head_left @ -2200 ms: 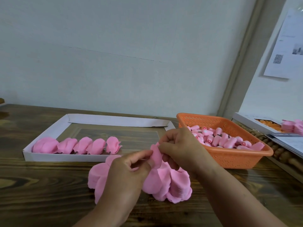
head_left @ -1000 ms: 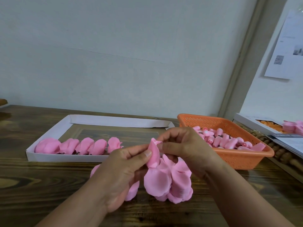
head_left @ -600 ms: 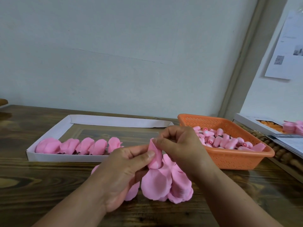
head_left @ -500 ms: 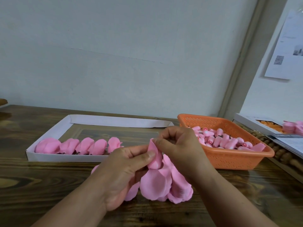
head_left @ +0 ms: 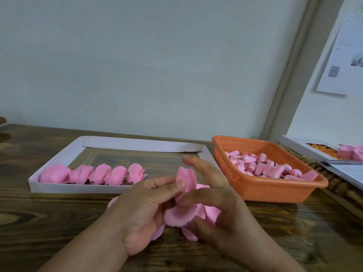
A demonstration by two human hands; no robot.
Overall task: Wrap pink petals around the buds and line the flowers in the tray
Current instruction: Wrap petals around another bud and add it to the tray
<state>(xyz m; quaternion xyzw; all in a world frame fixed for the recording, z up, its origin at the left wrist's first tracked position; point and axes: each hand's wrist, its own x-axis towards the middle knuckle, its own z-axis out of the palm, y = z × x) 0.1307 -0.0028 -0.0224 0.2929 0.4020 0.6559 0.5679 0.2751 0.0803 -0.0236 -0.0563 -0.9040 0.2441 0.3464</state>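
Note:
My left hand (head_left: 146, 211) pinches a half-wrapped pink flower (head_left: 185, 178) between thumb and fingers, with loose pink petals (head_left: 179, 214) hanging below it. My right hand (head_left: 218, 209) is beside the flower with its fingers spread and mostly straight, fingertips touching the petals. A white cardboard tray (head_left: 64, 154) lies behind, with a row of several finished pink flowers (head_left: 94, 174) along its near wall. An orange basket (head_left: 275, 190) at the right holds many pink buds (head_left: 263, 167).
The wooden table (head_left: 39, 222) carries everything; a pile of pink petals lies under my hands. At the far right a white box (head_left: 294, 143) holds orange and pink pieces, with papers and a beaded wooden mat (head_left: 337, 185) beside it. A wall stands close behind.
My right hand has let go of the flower's top and opened its fingers, dropping lower beside the petals. My left hand still pinches the flower.

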